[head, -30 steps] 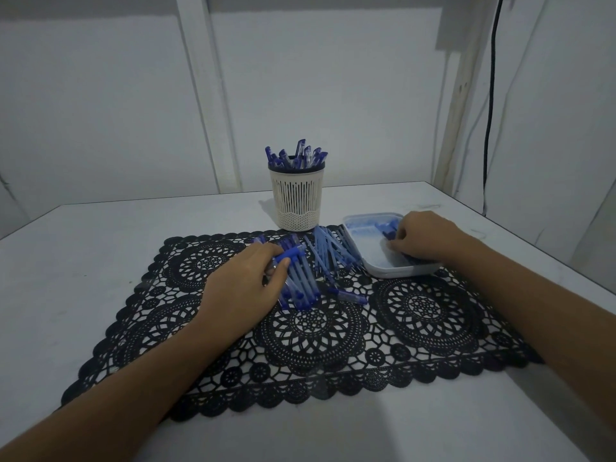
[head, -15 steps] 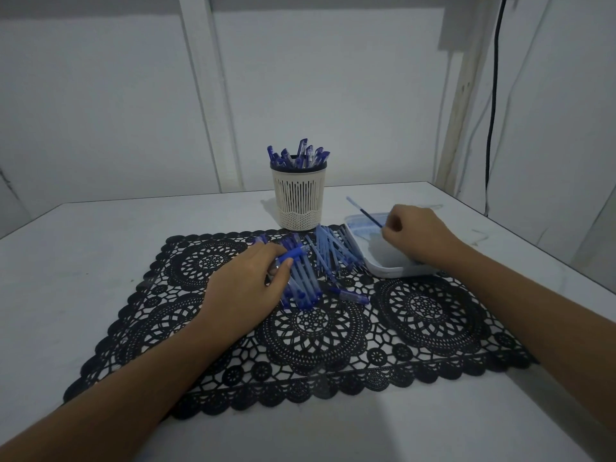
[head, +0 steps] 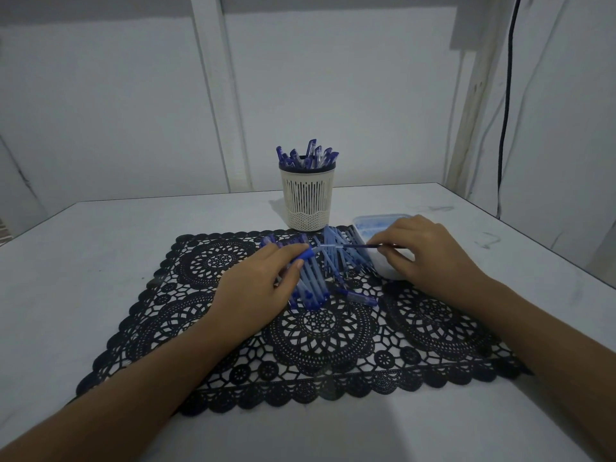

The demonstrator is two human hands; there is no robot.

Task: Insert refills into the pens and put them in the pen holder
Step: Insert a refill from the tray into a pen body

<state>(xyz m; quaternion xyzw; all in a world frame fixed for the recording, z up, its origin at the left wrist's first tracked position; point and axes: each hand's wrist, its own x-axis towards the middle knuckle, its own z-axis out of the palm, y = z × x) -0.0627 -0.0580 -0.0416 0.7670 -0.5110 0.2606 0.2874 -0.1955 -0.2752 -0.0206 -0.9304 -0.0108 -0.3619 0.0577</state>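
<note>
A cream slotted pen holder (head: 307, 199) stands at the back of the table with several blue pens (head: 308, 155) in it. Piles of blue pen barrels (head: 311, 285) and lighter blue parts (head: 336, 251) lie on a black lace mat (head: 310, 331). My left hand (head: 256, 288) rests on the barrel pile, fingers closed around one blue pen barrel (head: 305, 254). My right hand (head: 430, 255) pinches a thin dark refill (head: 361, 246) that points left toward that barrel. A shallow pale tray (head: 366, 223) lies partly under my right hand.
The grey table (head: 100, 261) ends at a white wall behind. A black cable (head: 505, 111) hangs down the wall at the right. A loose pen (head: 358, 297) lies on the mat in front of the piles.
My right hand lifted a refill out of the tray and swung it left and level toward the barrel in my left hand. My left hand stayed on the pile.
</note>
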